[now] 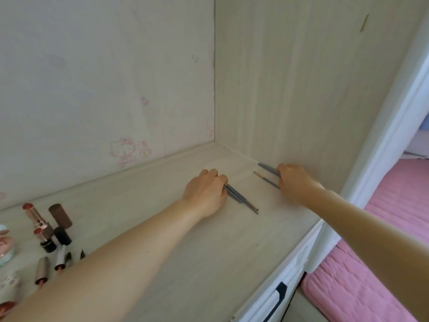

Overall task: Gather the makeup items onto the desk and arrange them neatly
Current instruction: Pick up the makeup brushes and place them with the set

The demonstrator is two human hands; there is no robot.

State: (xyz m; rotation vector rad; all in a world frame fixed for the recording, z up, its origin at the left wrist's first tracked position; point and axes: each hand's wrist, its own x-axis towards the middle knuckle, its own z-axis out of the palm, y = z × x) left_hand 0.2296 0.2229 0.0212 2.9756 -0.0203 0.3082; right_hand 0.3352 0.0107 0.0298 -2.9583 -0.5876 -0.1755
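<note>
Left hand: the left hand [205, 190] lies palm down on the pale wood-grain desk surface [176, 240], its fingers [217, 176] curled over the near ends of a pair of slim grey makeup pencils [241, 198], pinning them against the surface.
Left pair: the two pencils lie side by side, touching, and run out from under the hand toward the front right; their thin tan tips are free.
Right hand: the right hand [293, 182] is near the side panel, fingers [282, 174] curled round two more slim grey pencils [267, 174].
Right pair: these two lie apart from each other, both slanting back and left; the rear one reaches almost to the corner where the surface meets the beige wood-grain side panel [301, 77], the front one ends in a tan tip.
Gap: the two pairs are near each other but not touching.
Other makeup: at the far left of the surface lie open red lipsticks in rose-gold tubes [38, 219], a brown cylindrical cap [60, 216] and a black cap [62, 235], well apart from the pencils.
Back wall: pale wallpaper with a faint pink cartoon cat print [124, 151].
Right edge: a pink quilted bed cover [383, 228] lies below the surface.
</note>
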